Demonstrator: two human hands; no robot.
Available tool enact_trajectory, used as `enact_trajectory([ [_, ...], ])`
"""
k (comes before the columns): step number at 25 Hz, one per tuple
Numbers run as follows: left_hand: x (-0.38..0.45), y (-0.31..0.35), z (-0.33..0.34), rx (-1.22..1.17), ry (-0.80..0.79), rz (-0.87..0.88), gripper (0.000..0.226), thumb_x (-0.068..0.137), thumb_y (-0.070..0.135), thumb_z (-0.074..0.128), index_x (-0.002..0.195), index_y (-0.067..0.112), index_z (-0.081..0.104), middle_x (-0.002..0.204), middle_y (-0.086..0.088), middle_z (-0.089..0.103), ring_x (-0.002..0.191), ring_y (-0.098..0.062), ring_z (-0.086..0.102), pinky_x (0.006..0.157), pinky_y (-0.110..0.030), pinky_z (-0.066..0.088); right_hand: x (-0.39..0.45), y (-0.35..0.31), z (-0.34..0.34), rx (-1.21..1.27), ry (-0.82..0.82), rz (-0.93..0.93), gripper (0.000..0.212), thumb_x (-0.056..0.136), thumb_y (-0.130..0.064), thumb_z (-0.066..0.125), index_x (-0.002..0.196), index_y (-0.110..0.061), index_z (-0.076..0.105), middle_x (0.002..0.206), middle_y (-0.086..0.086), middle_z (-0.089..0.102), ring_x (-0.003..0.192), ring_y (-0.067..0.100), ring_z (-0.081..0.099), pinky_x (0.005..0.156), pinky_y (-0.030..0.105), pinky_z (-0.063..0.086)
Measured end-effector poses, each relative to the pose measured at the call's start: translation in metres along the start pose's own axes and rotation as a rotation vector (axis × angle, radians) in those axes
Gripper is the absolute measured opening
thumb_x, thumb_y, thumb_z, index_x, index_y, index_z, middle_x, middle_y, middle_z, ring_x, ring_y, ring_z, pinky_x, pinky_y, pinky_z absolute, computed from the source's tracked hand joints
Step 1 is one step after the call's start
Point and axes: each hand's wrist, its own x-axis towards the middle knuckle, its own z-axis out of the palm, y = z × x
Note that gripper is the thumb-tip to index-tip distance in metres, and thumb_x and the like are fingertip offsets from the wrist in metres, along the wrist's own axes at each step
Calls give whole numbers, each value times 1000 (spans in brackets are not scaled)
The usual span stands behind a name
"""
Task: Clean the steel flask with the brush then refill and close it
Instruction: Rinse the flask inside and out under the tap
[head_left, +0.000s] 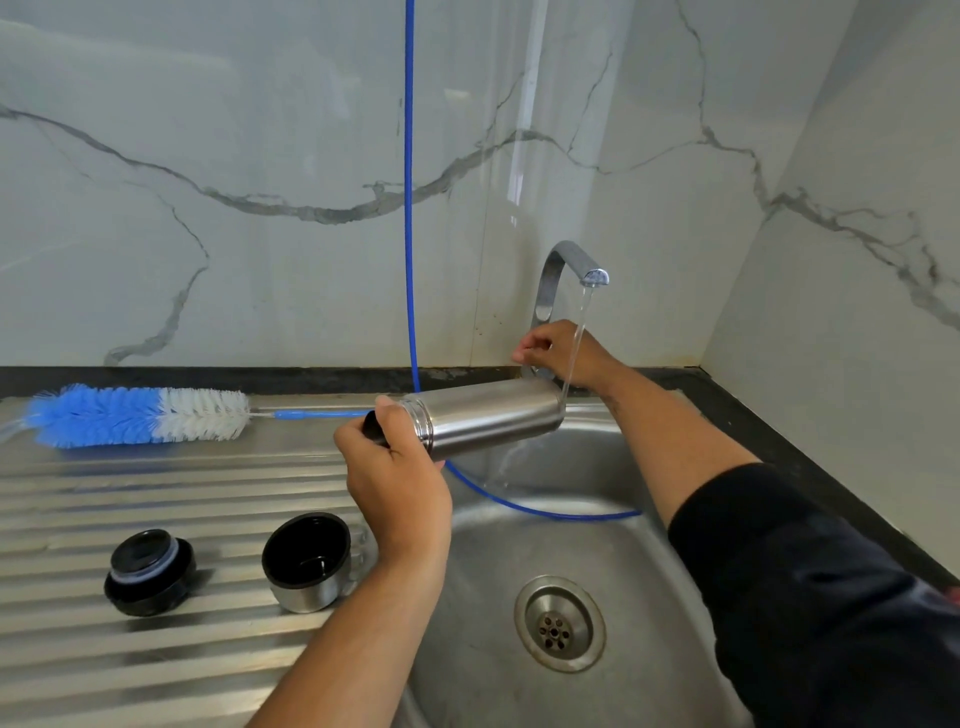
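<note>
The steel flask (488, 418) lies on its side over the sink's left edge, its open mouth pointing left. My left hand (397, 478) grips it around the mouth end. Water from the tap (569, 270) falls onto the flask's base end and runs off into the sink. My right hand (558, 353) is behind the flask at the foot of the tap, fingers closed on the tap's handle. The blue and white bottle brush (140, 415) lies on the draining board at the back left. The black stopper (149, 571) and the steel cup lid (309, 561) stand on the draining board in front.
The round steel sink (613, 530) has a drain (560, 623) at the front. A blue hose (409, 208) hangs down the marble wall and curls through the sink behind the flask. The ridged draining board (104, 665) spreads to the left. A dark counter edge runs along the right.
</note>
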Motion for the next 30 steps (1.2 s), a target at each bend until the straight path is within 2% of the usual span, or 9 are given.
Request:
enact_trajectory([
  [5, 3, -4, 0, 19, 11, 6, 23, 101, 51, 46, 89, 31, 48, 89, 10, 61, 88, -16, 66, 85, -58, 58, -7, 12, -4, 119, 75, 60, 18, 97, -24, 68, 102, -9, 76, 100, 4, 75, 94, 19, 69, 88, 32, 53],
  [13, 2, -4, 2, -13, 5, -43, 22, 107, 41, 46, 90, 26, 47, 91, 7, 60, 86, -15, 65, 74, -44, 63, -25, 7, 7, 363, 263, 258, 14, 101, -24, 63, 103, -13, 72, 87, 4, 71, 66, 13, 55, 63, 28, 50],
  [17, 2, -1, 2, -16, -8, -55, 26, 107, 40, 45, 102, 16, 49, 91, 8, 57, 81, -8, 62, 74, -43, 61, -43, 4, 18, 552, 349, 470, 17, 99, -26, 62, 113, -17, 67, 98, 8, 73, 73, 15, 59, 66, 34, 51],
  [19, 0, 2, 2, -30, -8, -63, 28, 108, 39, 45, 106, 11, 48, 90, 9, 56, 78, -5, 60, 72, -40, 60, -61, -5, 24, 779, 396, 658, 30, 100, -33, 58, 123, -16, 65, 104, 6, 72, 88, 18, 63, 75, 34, 50],
  [22, -3, 6, 2, -60, -14, -87, 28, 107, 39, 45, 110, 12, 46, 93, 10, 55, 82, -5, 60, 71, -38, 60, -93, -30, 35, 1019, 395, 831, 66, 95, -61, 57, 144, -18, 49, 132, 11, 61, 119, 28, 59, 95, 46, 50],
  [24, -3, 6, 2, -89, -36, -112, 27, 107, 40, 46, 110, 13, 46, 96, 7, 57, 87, -14, 64, 73, -39, 60, -115, -50, 45, 1127, 336, 837, 92, 81, -76, 64, 150, -19, 42, 130, 16, 60, 118, 32, 58, 92, 49, 50],
  [26, -3, 7, 1, -122, -82, -156, 25, 107, 39, 47, 110, 14, 47, 101, 0, 60, 95, -21, 66, 74, -39, 60, -135, -69, 54, 1164, 250, 804, 103, 71, -80, 71, 151, -23, 40, 121, 14, 65, 112, 33, 62, 89, 50, 51],
  [28, -3, 8, 1, -152, -162, -209, 20, 106, 37, 50, 106, 17, 50, 106, -4, 63, 96, -19, 68, 72, -37, 59, -148, -79, 58, 1224, 225, 761, 91, 71, -74, 76, 140, -24, 44, 122, 15, 67, 111, 32, 65, 94, 51, 53],
  [30, -7, 13, -2, -156, -294, -237, 13, 105, 31, 54, 101, 19, 53, 107, -6, 65, 96, -18, 68, 71, -36, 59, -159, -86, 50, 1317, 303, 722, 76, 76, -63, 80, 127, -17, 49, 122, 17, 68, 107, 32, 69, 98, 51, 53],
])
